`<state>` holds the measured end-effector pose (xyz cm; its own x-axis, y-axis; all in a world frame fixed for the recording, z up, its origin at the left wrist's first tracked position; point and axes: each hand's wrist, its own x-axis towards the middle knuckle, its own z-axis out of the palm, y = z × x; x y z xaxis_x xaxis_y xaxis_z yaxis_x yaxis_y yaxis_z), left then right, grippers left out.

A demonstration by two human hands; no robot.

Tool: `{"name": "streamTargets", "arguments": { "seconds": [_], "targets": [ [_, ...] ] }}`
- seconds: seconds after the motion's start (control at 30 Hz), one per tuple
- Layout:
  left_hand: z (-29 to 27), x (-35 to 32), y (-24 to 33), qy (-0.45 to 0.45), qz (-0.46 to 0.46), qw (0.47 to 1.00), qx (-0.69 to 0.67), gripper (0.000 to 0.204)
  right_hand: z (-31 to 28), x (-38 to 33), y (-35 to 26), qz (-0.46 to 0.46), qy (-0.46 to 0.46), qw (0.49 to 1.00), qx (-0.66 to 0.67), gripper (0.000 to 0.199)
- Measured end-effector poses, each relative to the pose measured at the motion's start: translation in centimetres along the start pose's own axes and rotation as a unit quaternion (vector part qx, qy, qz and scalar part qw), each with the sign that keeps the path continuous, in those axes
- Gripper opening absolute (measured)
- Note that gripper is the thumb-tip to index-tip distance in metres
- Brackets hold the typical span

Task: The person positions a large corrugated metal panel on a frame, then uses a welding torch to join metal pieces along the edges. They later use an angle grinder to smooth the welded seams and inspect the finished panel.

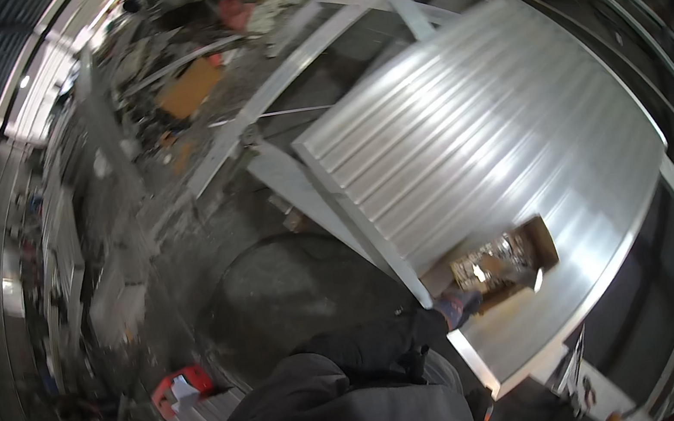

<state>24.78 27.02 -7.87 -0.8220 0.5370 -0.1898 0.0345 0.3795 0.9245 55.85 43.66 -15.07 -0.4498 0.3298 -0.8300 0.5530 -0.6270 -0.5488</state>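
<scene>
Near the low end of one ribbed metal sheet [465, 135] is one brown open box [543, 239], on it or just over it. Shiny little bits [489, 264] sit inside, too blurry to count. One gloved left hand [459, 307] is at the box's left side. It's blurry, so I can't tell if the grip is spread or pinching the box. I can't make out the right hand. It looks like the step is handling the box; the next move calls for keeping it level, so nothing spills.
</scene>
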Motion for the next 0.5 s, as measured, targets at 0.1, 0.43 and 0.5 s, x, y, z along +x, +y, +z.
{"name": "streamTargets", "arguments": {
  "seconds": [0.1, 0.43, 0.5],
  "targets": [
    [0.0, 2.1, 2.1, -0.082, 0.07, 0.99, 0.094, 0.031, -1.0, -3.9, 3.0, -0.014, 0.025, 0.992, 0.126, 0.032],
    [12.5, -2.3, 3.3, -0.37, 0.21, 0.869, 0.252, 0.023, 5.6, -8.1, 22.0, -0.041, 0.358, 0.887, 0.288, 0.02],
    [15.9, -3.1, 2.0, -0.364, 0.267, 0.863, 0.227, 0.023, 8.1, -8.6, 27.8, -0.071, 0.36, 0.882, 0.297, 0.019]
  ]
}}
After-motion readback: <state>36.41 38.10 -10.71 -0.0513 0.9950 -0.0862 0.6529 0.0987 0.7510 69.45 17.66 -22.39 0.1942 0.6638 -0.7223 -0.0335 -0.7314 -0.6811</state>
